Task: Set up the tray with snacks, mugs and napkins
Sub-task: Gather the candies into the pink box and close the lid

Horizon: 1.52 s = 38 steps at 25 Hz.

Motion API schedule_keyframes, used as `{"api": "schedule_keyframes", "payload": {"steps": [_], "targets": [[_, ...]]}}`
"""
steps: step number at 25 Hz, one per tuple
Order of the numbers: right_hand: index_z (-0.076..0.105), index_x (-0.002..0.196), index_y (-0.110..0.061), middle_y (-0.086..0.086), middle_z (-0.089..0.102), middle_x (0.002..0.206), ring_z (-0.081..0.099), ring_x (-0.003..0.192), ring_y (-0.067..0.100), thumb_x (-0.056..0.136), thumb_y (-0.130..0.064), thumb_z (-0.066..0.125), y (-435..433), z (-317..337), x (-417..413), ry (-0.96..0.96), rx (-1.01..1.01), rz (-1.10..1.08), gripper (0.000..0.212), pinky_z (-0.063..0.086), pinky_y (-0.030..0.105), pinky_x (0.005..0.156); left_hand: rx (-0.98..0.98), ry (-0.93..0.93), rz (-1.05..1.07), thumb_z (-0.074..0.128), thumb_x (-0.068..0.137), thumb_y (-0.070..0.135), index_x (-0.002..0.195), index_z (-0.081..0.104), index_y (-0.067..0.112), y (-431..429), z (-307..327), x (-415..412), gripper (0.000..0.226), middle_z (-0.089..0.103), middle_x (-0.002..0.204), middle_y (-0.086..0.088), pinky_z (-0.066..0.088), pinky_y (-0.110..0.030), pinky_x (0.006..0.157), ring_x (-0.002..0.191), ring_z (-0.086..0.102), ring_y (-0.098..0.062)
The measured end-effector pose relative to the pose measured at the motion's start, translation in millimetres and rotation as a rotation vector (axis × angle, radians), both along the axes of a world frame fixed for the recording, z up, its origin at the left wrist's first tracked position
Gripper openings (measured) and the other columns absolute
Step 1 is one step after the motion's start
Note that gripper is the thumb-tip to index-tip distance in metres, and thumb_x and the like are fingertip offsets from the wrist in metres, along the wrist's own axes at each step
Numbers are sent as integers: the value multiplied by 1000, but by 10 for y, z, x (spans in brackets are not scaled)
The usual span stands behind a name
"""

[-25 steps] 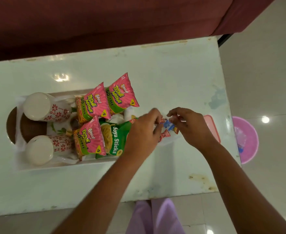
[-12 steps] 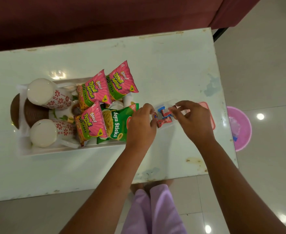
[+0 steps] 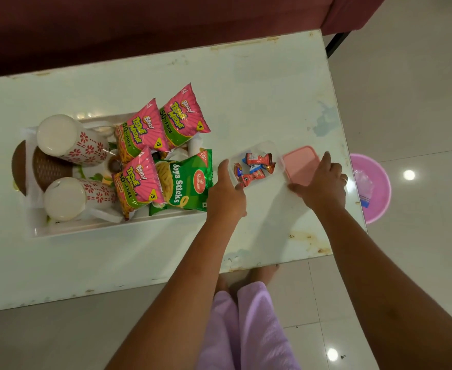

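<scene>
On the white table (image 3: 246, 84), the left hand (image 3: 226, 194) is touching the clear candy box (image 3: 254, 166) with open fingers, while the right hand (image 3: 323, 184) is gripping the pink lid (image 3: 299, 162).

Glossy beige tiled floor (image 3: 406, 89) reflecting ceiling lights; maroon sofa (image 3: 139, 22) behind stained white worktop (image 3: 246, 89); pink basin (image 3: 377, 209) alongside.

We have a single head-worn view, looking steeply down from above the person's standing position onto a white table (image 3: 246, 84). It faces forward towards a dark red sofa (image 3: 139, 20) at the top edge. Both forearms run up from the bottom, so we sit close. The wide lens seems to bend the table edges slightly.
</scene>
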State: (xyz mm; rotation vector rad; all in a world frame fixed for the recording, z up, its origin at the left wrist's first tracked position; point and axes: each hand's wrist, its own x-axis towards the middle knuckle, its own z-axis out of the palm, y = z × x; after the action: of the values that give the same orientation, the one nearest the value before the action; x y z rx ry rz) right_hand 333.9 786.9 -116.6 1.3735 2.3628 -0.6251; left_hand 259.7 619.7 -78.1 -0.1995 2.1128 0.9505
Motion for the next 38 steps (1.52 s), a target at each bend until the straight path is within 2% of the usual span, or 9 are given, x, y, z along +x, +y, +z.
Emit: {"api": "schedule_keyframes", "payload": {"steps": [7,11,13,18,22,26,29,34,38], "targets": [[54,105,-10,10,60,92,50,73,23,92,-20,52,-60,260,-179,514,150,-24,17,36,29,63,13,114,41,57,87,3,136,39,25,98,-25,-137,57,60,123,-17,56,-53,80,104,63,-39],[45,130,-17,16,58,121,53,111,36,93,-5,42,-289,262,-270,437,124,375,39,51,44,77,17,151,73,54,84,-4,135,47,23,129,-43,-215,58,60,126,-16,57,-51,81,106,62,-38],[26,146,-25,14,30,151,22,140,39,94,-5,41,-379,173,-204,237,90,587,57,48,52,93,-3,156,71,57,80,-7,133,49,23,128,-48,-241,62,59,129,-12,56,-47,83,110,60,-34],[2,147,-40,8,2,160,-5,144,43,98,-37,34,-439,-29,2,182,93,717,59,45,56,95,84,104,214,56,86,3,122,61,21,101,-84,-291,40,63,120,-12,59,-32,53,89,67,-31],[-2,147,-40,9,1,160,-1,145,41,96,-48,29,-488,-87,-26,164,104,752,61,38,56,103,49,134,196,63,85,13,117,62,19,123,-115,-274,32,68,113,-14,61,-45,64,86,70,-35],[18,148,-31,11,15,157,13,144,38,98,-39,35,-544,-78,-82,315,8,578,53,41,52,101,24,156,167,64,83,7,115,62,20,141,-171,-270,35,68,112,-15,57,-49,78,94,67,-38],[29,145,-17,13,32,144,40,128,28,96,-11,41,-492,-63,-189,581,-134,211,51,39,32,100,2,172,152,65,81,6,113,62,20,145,-180,-286,36,67,111,-15,57,-49,77,94,66,-40],[40,139,-13,-2,49,129,46,121,22,98,-12,36,-309,-53,-275,565,-252,62,42,26,2,88,-34,101,204,69,78,9,108,67,16,128,-225,-331,30,71,105,-16,58,-47,78,92,68,-37],[58,124,-16,8,60,122,54,111,23,97,-14,36,-255,-12,-339,549,-274,-71,34,38,22,90,-57,70,217,73,74,8,99,68,9,155,-234,-381,26,72,101,-18,58,-46,79,89,69,-37]]}}
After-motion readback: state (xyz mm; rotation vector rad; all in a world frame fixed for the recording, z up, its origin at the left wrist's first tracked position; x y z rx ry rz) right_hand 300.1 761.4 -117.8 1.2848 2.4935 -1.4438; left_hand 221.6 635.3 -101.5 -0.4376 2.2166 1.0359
